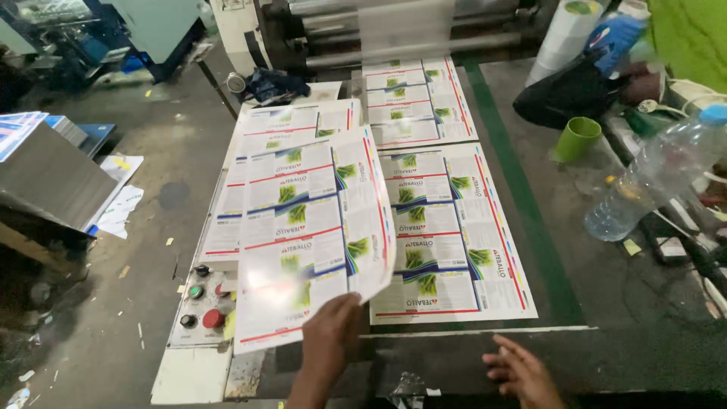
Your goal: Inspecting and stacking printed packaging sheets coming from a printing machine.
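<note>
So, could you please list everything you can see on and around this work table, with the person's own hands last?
Glossy printed sheet: one, white with green, red and blue print, lifted at a tilt over the table's left half.
Flat printed sheets: several, same print, lying on the table up to the rollers.
Rollers: a few, dark metal, far end of the table.
Control panel: one, grey, with red, green and black buttons, table's left edge.
Cup: one, green, right of the sheets.
Plastic bottle: one, clear with a blue cap, far right, leaning.
Paper stack: one, grey, on the left.
Left hand: holds the lifted sheet's near edge.
Right hand: open, empty, over the table's near edge.
</note>
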